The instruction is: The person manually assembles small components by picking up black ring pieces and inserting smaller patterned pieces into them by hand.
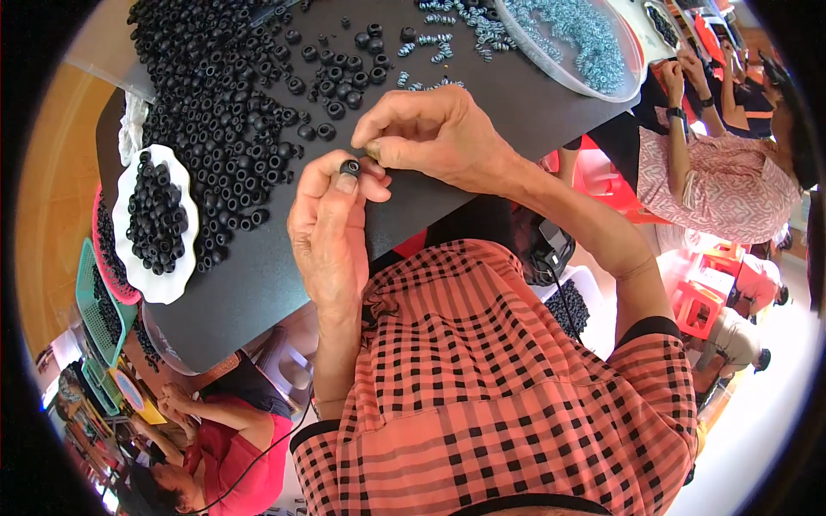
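My left hand (329,232) pinches a small black hollow round part (349,168) between thumb and fingers, its open end facing up. Close to it on the right, my right hand (443,142) has thumb and forefinger pressed together; whatever sits between their tips is too small to make out. Both hands are above the near edge of the dark table (258,288). A large heap of similar black parts (232,129) spreads over the table's left side. Small metal coil springs (434,40) lie loose beyond my hands.
A clear round tub (632,77) of springs stands at the far right. On the left, a white scalloped dish (129,232) holds black parts, beside pink and green baskets (89,275). Other people sit at the right and lower left, near red stools (699,305).
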Tool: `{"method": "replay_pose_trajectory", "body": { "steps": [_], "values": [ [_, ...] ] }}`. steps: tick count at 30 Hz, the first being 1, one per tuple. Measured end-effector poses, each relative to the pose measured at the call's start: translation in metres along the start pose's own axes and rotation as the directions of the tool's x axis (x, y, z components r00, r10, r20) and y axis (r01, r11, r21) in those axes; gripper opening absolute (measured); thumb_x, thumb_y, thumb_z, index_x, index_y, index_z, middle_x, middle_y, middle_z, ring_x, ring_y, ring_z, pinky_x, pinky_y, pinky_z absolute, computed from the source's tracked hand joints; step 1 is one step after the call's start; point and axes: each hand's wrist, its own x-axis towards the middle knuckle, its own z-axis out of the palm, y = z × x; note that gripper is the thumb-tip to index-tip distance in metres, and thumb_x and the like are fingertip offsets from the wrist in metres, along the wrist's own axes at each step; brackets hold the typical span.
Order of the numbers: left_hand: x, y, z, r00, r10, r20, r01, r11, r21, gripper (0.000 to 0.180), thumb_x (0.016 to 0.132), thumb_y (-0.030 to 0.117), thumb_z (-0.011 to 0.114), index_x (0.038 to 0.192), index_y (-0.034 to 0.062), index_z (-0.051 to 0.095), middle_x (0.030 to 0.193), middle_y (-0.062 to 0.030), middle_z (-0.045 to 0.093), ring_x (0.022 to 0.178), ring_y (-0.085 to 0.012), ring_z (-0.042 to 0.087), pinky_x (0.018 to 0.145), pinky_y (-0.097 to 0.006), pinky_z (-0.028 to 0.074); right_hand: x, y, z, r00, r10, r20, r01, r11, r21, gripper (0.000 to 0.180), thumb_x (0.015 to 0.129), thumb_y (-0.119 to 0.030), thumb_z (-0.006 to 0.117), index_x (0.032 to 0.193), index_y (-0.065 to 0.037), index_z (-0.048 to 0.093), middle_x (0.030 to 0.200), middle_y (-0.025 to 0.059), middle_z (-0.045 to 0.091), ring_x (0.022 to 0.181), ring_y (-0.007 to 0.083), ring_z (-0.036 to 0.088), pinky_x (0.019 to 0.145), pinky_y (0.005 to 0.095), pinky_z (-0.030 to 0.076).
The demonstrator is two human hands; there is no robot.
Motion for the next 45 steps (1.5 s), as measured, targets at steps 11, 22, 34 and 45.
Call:
{"method": "replay_pose_trajectory", "body": {
  "steps": [11, 22, 34, 45],
  "values": [
    [-0.002, 0.001, 0.003, 1.000, -0.007, -0.019, 0.007, 1.000, -0.011, 0.018, 0.095, 0.008, 0.050, 0.108, -0.0027, 0.056, 0.086, -0.0101, 0.063, 0.086, -0.0171, 0.060, 0.091, -0.035, 0.047, -0.007, -0.014, 0.005, 1.000, 0.010, -0.005, -0.010, 0.999, 0.035, 0.014, 0.085, 0.009, 0.059, 0.095, 0.002, 0.063, 0.082, 0.0033, 0.064, 0.074, 0.0086, 0.061, 0.069, 0.0240, 0.050],
    [-0.003, -0.001, 0.000, 1.000, -0.011, -0.003, 0.011, 1.000, -0.018, 0.019, 0.096, 0.008, 0.050, 0.110, -0.0031, 0.056, 0.087, -0.0087, 0.063, 0.084, -0.0143, 0.059, 0.085, -0.030, 0.046, -0.006, -0.009, 0.013, 0.993, -0.117, -0.031, 0.119, 0.991, 0.067, 0.010, 0.085, 0.007, 0.058, 0.091, 0.005, 0.066, 0.083, 0.0049, 0.064, 0.067, 0.0100, 0.062, 0.060, 0.0228, 0.050],
    [-0.002, 0.000, 0.005, 1.000, -0.010, -0.017, 0.010, 0.999, 0.042, 0.021, 0.096, 0.007, 0.049, 0.112, -0.0048, 0.056, 0.091, -0.0088, 0.063, 0.086, -0.0137, 0.060, 0.088, -0.029, 0.046, -0.004, -0.009, 0.012, 0.919, -0.392, 0.028, 0.376, 0.854, -0.359, 0.011, 0.078, 0.001, 0.065, 0.089, -0.001, 0.068, 0.082, 0.0066, 0.066, 0.068, 0.0105, 0.062, 0.062, 0.0240, 0.050],
    [-0.002, 0.000, 0.000, 0.999, -0.015, 0.051, 0.014, 1.000, 0.026, 0.026, 0.098, 0.009, 0.046, 0.117, -0.0059, 0.054, 0.092, -0.0116, 0.065, 0.089, -0.0164, 0.062, 0.092, -0.033, 0.046, -0.006, 0.002, 0.007, 0.930, -0.368, 0.022, 0.356, 0.881, -0.311, 0.018, 0.081, 0.004, 0.063, 0.097, -0.002, 0.068, 0.091, 0.0073, 0.066, 0.079, 0.0141, 0.063, 0.069, 0.0260, 0.051]
  ]
}}
